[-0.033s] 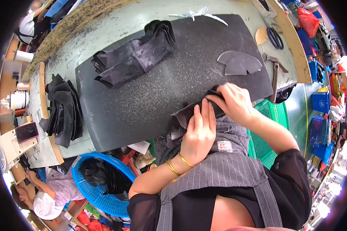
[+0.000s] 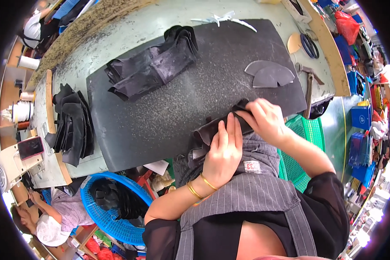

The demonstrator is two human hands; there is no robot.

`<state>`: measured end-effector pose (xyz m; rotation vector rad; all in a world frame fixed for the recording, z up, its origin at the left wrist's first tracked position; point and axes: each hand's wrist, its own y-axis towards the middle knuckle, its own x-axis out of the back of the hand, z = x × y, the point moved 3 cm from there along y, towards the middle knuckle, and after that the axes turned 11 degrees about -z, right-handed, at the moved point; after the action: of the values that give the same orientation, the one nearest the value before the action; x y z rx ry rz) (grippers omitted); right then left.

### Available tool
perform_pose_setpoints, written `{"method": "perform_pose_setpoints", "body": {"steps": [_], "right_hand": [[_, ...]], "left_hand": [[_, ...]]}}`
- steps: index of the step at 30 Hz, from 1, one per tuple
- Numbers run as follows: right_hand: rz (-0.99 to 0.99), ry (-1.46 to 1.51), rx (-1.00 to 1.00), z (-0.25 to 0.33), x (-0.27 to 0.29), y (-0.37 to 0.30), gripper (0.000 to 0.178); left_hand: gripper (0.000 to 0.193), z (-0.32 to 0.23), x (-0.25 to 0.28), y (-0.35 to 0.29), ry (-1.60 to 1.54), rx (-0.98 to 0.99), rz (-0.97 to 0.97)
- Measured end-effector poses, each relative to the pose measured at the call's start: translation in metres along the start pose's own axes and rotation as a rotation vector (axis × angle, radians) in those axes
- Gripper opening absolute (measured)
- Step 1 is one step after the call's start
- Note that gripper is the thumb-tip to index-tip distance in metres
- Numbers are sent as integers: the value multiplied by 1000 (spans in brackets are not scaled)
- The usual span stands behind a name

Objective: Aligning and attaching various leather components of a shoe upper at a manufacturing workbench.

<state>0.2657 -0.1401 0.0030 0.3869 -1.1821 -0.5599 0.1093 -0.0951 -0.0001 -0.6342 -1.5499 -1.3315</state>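
At the near edge of the black work board (image 2: 169,115), a dark leather-like strip (image 2: 209,131) lies partly over my lap. My left hand (image 2: 223,154) rests on it with fingers straight and flat, close together. The fingers of my right hand (image 2: 266,121) pinch the strip's right end, where a black edge is folded up. Part of the strip is hidden under both hands. Farther back on the board is a stack of black curved pieces (image 2: 160,65). Two flat dark grey cut pieces (image 2: 271,74) overlap at the board's right.
Another black stack (image 2: 73,125) hangs over the table's left side. A blue basket (image 2: 89,212) holding black pieces stands lower left; a green basket (image 2: 310,130) is at my right. A hammer (image 2: 310,89) and scissors (image 2: 310,45) lie right of the board. A person (image 2: 63,216) sits lower left.
My right hand has shifted slightly down and right, and more of the folded black edge shows beside its fingertips. My left hand stays in place.
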Motion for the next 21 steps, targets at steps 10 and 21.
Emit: {"method": "perform_pose_setpoints", "body": {"steps": [10,21], "right_hand": [[39,-168,-264,-11,-5,-7,27],[310,295,125,6,18,-20,73]], "left_hand": [[57,3,2,31,117,-135,131],[45,19,14,5,-26,-220,-11]]}}
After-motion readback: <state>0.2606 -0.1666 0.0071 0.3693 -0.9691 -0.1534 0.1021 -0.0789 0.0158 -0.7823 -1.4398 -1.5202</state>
